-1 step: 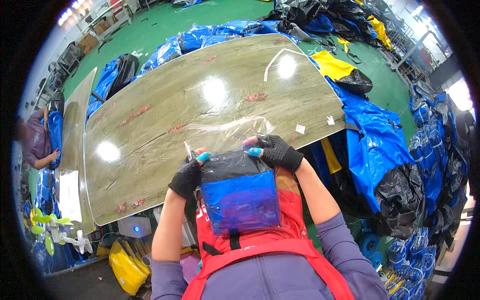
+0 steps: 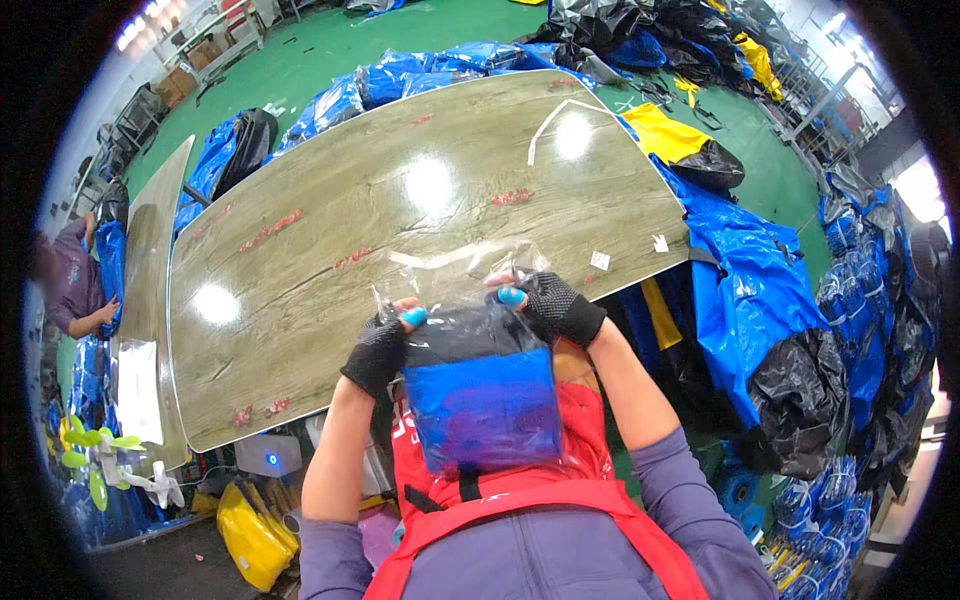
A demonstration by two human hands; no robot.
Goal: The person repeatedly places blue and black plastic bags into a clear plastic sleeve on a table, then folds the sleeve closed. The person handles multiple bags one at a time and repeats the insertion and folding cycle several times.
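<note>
A clear plastic bag (image 2: 455, 268) is held in front of my body, near the table's front edge. Inside it lies a folded blue-and-black bundle (image 2: 482, 405), blue toward me and black toward the open-looking far end. My left hand (image 2: 380, 345), in a black fingerless glove with blue tape on the thumb, pinches the bag's upper left corner. At the upper right corner my right hand (image 2: 552, 303), gloved and taped alike, grips the film. The loose plastic stretches beyond both thumbs over the tabletop. Fingers beneath the film are partly hidden.
A wood-patterned table (image 2: 330, 300) with red tape remnants stands ahead. Wrapped blue packages (image 2: 365, 85) line its far side. Blue and black bags (image 2: 745, 300) hang at the right. Another person (image 2: 80, 275) works at the far left. A small fan (image 2: 105, 450) stands lower left.
My left thumb has shifted slightly right and inward along the bag's edge. The loose film between my hands has changed shape. My right hand has barely moved.
</note>
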